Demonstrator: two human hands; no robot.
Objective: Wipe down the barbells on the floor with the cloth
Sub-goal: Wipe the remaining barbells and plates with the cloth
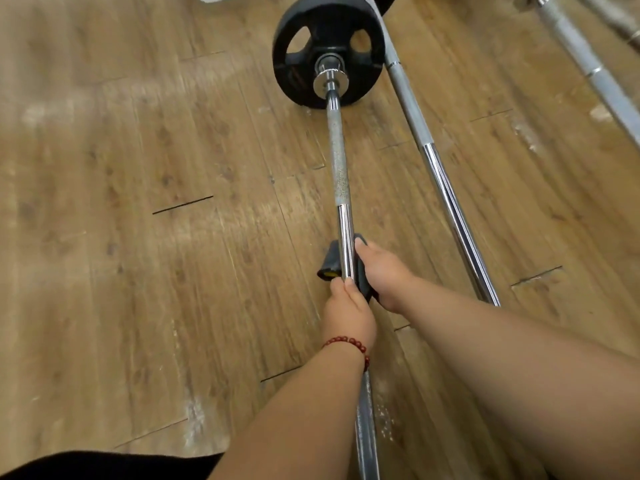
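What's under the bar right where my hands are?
A dark cloth with a yellow patch passes under the bar. The right hand grips the cloth's far side; the left hand grips the bar. The hands hide the rest of the cloth.

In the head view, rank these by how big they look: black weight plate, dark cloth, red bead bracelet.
1. Black weight plate, clearly largest, though farthest.
2. Dark cloth, partly hidden by the right hand and bar.
3. Red bead bracelet, smallest, though nearest the camera.
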